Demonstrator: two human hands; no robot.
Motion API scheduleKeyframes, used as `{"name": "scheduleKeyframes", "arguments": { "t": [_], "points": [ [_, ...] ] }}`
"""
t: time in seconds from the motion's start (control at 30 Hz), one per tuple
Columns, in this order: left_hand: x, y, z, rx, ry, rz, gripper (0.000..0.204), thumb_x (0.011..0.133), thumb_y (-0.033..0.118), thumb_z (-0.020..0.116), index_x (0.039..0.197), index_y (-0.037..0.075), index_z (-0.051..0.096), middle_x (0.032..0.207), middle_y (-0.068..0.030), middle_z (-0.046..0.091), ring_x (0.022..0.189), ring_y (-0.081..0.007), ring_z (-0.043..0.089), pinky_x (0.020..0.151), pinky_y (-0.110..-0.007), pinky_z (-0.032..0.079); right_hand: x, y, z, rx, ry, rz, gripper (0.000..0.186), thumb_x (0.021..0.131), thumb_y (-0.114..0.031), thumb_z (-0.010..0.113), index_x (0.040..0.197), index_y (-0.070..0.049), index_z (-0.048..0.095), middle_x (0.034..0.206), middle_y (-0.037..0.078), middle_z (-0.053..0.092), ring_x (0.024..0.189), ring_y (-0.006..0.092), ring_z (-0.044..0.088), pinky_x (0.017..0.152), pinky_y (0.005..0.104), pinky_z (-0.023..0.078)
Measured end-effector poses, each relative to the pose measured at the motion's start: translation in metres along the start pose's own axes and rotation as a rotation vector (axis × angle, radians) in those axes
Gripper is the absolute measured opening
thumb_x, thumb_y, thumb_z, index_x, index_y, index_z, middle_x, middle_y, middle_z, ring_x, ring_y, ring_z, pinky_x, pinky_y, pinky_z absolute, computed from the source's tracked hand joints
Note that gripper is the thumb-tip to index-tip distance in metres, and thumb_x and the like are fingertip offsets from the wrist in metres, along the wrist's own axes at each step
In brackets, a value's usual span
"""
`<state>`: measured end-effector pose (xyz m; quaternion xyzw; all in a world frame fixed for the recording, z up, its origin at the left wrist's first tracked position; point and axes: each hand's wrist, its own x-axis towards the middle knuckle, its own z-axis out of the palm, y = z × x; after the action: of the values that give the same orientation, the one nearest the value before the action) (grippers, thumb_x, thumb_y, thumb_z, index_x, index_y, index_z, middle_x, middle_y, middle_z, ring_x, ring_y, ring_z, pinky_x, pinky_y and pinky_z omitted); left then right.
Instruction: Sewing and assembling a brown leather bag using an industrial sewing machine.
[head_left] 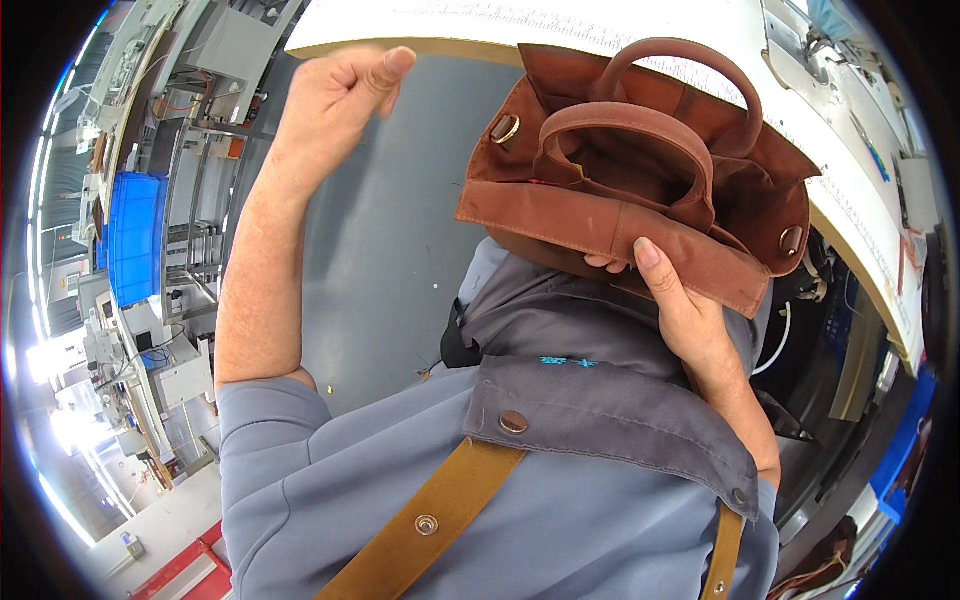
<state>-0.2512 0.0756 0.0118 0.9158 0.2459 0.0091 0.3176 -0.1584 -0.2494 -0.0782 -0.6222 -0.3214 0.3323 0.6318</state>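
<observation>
A brown leather handbag (pixel 560 215) sits open at the table's edge, above my lap, its mouth facing up. Two rolled handles arch over the opening, and metal rings show at both ends. My right hand (pixel 680 300) grips the near top edge of the bag, thumb on the outside; some fingertips show and the rest are hidden. Raised to the left, apart from the bag, my left hand (pixel 350 85) is closed with its thumb against the curled fingers. Whatever it may hold is too small or hidden to make out.
A white worktable (pixel 440 22) with ruler markings curves along the far side and right. Machine parts (pixel 800 50) stand on it at the far right. Grey floor (pixel 385 240) lies to my left; beyond it are a blue bin (pixel 138 240) and workbenches. I wear a grey apron (pixel 610 420).
</observation>
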Motion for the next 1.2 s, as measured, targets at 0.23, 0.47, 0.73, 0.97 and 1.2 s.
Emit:
{"name": "scheduleKeyframes", "arguments": {
  "t": [0.23,0.47,0.73,0.97,1.2],
  "points": [
    [-0.018,-0.025,0.044,-0.218,-0.212,0.036,0.019,0.089,0.017,0.076,0.099,0.001,0.076,0.075,-0.0027,0.07,0.068,-0.0068,0.063,0.064,-0.023,0.049,-0.001,0.003,0.001,-0.014,0.008,0.001,0.033,0.107,-0.027,0.051,0.113,0.001,0.069,0.1,0.007,0.072,0.092,0.0146,0.064,0.086,0.0284,0.051],
    [-0.026,-0.019,0.047,-0.236,-0.152,0.081,0.015,0.084,0.005,0.075,0.097,-0.002,0.076,0.078,-0.006,0.073,0.069,-0.0081,0.068,0.063,-0.022,0.052,-0.001,0.005,0.0,-0.01,0.012,0.005,0.034,0.108,-0.026,0.051,0.112,0.002,0.069,0.101,0.008,0.072,0.093,0.0146,0.064,0.086,0.0288,0.051],
    [-0.025,-0.016,0.054,-0.167,-0.085,0.15,0.009,0.083,0.003,0.074,0.091,0.0,0.076,0.075,-0.0031,0.071,0.069,-0.0073,0.066,0.063,-0.022,0.051,-0.001,0.002,0.002,0.031,0.01,0.016,0.036,0.108,-0.029,0.051,0.114,0.002,0.068,0.102,0.009,0.072,0.093,0.0146,0.063,0.088,0.0297,0.052],
    [-0.024,-0.023,0.05,-0.18,0.073,0.203,0.001,0.082,0.002,0.07,0.081,0.002,0.071,0.08,0.0002,0.068,0.075,-0.0069,0.06,0.072,-0.024,0.05,0.0,0.0,0.0,0.02,0.012,0.023,0.037,0.108,-0.03,0.051,0.114,0.002,0.068,0.101,0.009,0.073,0.094,0.0139,0.063,0.088,0.0292,0.051],
    [-0.035,-0.03,0.045,-0.297,-0.122,0.093,0.012,0.08,0.001,0.07,0.09,0.002,0.075,0.08,-0.0006,0.065,0.076,-0.0077,0.06,0.076,-0.024,0.048,0.001,-0.001,0.001,0.003,0.023,0.028,0.04,0.108,-0.031,0.049,0.114,0.004,0.066,0.1,0.014,0.073,0.093,0.0171,0.063,0.089,0.0327,0.05]
  ]
}}
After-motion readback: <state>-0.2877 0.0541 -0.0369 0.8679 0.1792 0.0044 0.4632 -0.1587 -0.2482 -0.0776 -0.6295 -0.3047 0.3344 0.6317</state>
